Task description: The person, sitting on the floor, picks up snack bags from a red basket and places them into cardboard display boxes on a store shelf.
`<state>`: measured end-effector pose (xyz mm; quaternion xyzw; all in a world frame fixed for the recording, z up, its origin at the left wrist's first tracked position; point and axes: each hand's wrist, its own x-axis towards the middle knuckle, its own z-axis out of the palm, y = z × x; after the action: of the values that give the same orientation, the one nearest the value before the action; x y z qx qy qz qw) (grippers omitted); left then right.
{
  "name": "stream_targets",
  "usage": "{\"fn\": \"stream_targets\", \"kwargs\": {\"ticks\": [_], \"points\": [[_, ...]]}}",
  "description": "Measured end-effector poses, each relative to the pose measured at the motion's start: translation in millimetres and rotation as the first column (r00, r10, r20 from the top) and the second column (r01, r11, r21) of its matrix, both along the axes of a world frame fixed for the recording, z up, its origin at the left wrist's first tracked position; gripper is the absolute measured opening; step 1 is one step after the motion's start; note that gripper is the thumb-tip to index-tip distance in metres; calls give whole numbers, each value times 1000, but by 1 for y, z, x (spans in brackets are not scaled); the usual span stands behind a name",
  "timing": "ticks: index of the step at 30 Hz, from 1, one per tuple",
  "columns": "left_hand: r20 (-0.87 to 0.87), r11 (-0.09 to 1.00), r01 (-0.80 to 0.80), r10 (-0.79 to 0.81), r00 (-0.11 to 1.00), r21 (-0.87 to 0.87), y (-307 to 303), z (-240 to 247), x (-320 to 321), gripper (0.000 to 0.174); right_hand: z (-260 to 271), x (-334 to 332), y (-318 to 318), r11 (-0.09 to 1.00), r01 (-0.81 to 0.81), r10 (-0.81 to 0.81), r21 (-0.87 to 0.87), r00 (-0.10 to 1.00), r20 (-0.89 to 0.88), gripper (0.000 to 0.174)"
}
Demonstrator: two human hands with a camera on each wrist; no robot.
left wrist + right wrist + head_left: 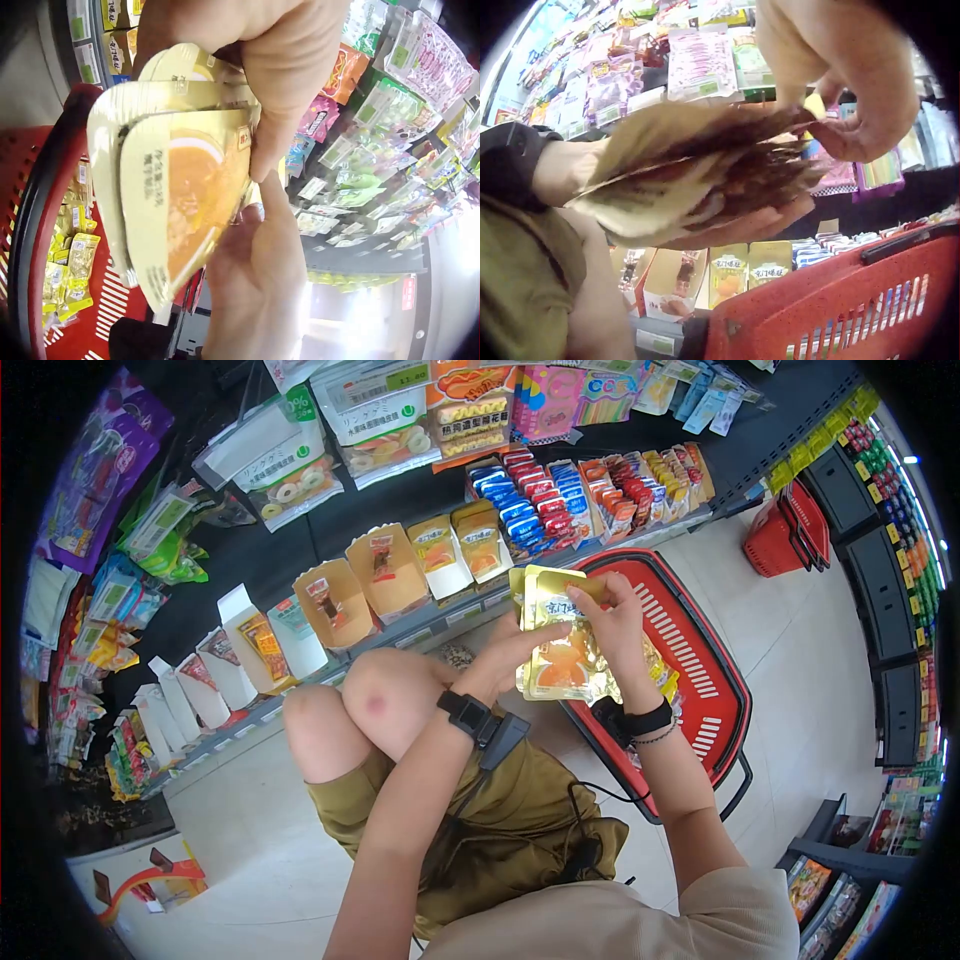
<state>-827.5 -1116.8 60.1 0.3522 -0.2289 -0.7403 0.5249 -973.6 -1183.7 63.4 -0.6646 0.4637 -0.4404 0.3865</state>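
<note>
A small stack of gold foil snack packets (557, 665), printed with an orange picture and Chinese characters, is held up over the near side of the red shopping basket (700, 660). My left hand (508, 652) grips the stack from the left, its thumb across the front. At the upper right edge, my right hand (617, 628) pinches the packets between thumb and fingers. In the left wrist view, the packets (187, 202) fan slightly apart, several layers deep. Seen edge-on in the right wrist view, the stack lies across the left hand, with the right hand (862, 82) pinching its far end.
Small yellow packets (75, 270) lie inside the basket. Open cartons (335, 600) of snacks line the low shelf ahead, two holding similar gold packets (480, 550). Bagged sweets (380, 430) hang above. Another red basket (785, 535) stands on the floor at the far right.
</note>
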Motion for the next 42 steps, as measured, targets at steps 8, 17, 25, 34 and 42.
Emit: {"fn": "stream_targets", "kwargs": {"ticks": [8, 17, 25, 34, 42], "points": [[12, 914, -385, 387, 922, 127, -6, -26, 10, 33, -78, -75, -46, 873, 106, -139, 475, 990, 34, 25], [-14, 910, -383, 390, 921, 161, -11, -28, 7, 34, -193, -87, -46, 639, 2, -71, 769, 996, 57, 36], [-28, 908, -378, 388, 921, 180, -18, -23, 4, 34, -183, -98, -40, 949, 216, -192, 227, 974, -123, 23], [-79, 976, -52, 70, 994, 212, -15, -16, -9, 32, 25, -63, 34, 927, 326, -241, -186, 897, 371, 45], [-170, 992, 85, -68, 983, 95, -9, -14, -10, 36, 18, -61, 72, 840, -268, 117, -472, 939, -324, 37]]}}
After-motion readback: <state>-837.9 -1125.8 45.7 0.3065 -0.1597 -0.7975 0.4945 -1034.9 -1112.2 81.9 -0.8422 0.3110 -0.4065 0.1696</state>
